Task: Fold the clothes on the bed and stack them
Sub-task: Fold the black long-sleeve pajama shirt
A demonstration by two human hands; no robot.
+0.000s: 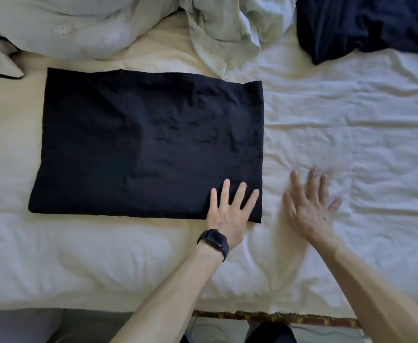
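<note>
From the head camera, looking down, a big white bed (pixel 351 120) fills most of the picture. A folded black cloth (pixel 148 144) lies flat on the bed, a bit to the left of the middle. It makes a neat box shape with straight edges and small wrinkles on top.

The person's left hand (pixel 230 211) rests flat on the near right corner of the folded black cloth. Its fingers are straight and spread apart, and they pinch nothing. A black watch (pixel 214 241) sits on that wrist.

The right hand (pixel 312 206) is just beside the folded black cloth, over the bare white sheet, and does not touch the cloth. Its fingers are spread wide too, and it holds nothing. This hand looks blurry, so it is hard to tell if it presses on the sheet or floats just above it.

At the far side of the bed, on the right, a dark blue cloth (pixel 358 26) lies in a crumpled heap, well apart from both hands. In the middle at the far side, a pale green cloth (pixel 225 33) lies bunched up, and its lower tip comes close to the far edge of the folded black cloth. To the left of it sits a puffy white pillow (pixel 67 23).
</note>
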